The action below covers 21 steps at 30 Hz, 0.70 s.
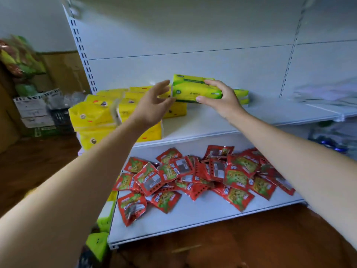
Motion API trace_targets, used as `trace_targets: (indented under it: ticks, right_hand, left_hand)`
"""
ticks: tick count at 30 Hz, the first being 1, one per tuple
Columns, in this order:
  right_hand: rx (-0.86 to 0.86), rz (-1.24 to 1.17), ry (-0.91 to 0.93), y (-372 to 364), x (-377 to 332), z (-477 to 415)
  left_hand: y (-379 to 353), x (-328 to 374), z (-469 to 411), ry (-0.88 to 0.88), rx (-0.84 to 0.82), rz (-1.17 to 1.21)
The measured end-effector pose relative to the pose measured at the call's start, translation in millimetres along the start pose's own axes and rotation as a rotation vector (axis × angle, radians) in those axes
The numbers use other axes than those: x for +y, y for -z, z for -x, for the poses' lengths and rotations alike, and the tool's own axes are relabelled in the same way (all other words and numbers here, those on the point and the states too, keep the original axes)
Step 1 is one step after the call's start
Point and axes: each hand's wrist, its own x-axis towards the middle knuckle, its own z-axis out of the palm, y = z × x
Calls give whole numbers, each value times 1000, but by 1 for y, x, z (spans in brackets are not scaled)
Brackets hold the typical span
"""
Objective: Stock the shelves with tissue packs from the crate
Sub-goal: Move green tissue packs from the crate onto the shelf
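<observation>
My right hand (220, 99) grips a green and yellow tissue pack (193, 89) by its right end, just above the white middle shelf (212, 120). My left hand (154, 105) hovers at the pack's left end with fingers spread, holding nothing. Another green and yellow pack (241, 95) lies on the shelf behind my right hand. Several yellow tissue packs (100, 117) are piled on the shelf's left part. More green packs (98, 244) show at the lower left, beside the shelf unit; the crate itself is not plainly visible.
The lower shelf (193, 215) holds several red snack packets (193, 176). Cardboard boxes (32, 111) and bagged goods (19, 59) stand at the left on a brown floor. A neighbouring shelf (328, 105) at the right carries clear wrapped items.
</observation>
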Motion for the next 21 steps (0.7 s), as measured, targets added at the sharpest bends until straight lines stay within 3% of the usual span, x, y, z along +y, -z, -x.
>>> trace_targets:
  ticks: [5,12,17,21]
  right_hand:
    - [15,70,-97,73,67,-12]
    - [-23,226,-194,142,146,-33]
    - [-70,235,-246,150,184,-56]
    - [-119,222,-253,144,200,-73]
  left_hand:
    - [-84,-15,-35,46,-167,-145]
    - [-160,-48,-64,69,-442,-603]
    - [-189,-65,-86,79,-514,-761]
    - [-196,-74,-106,82,-445,-733]
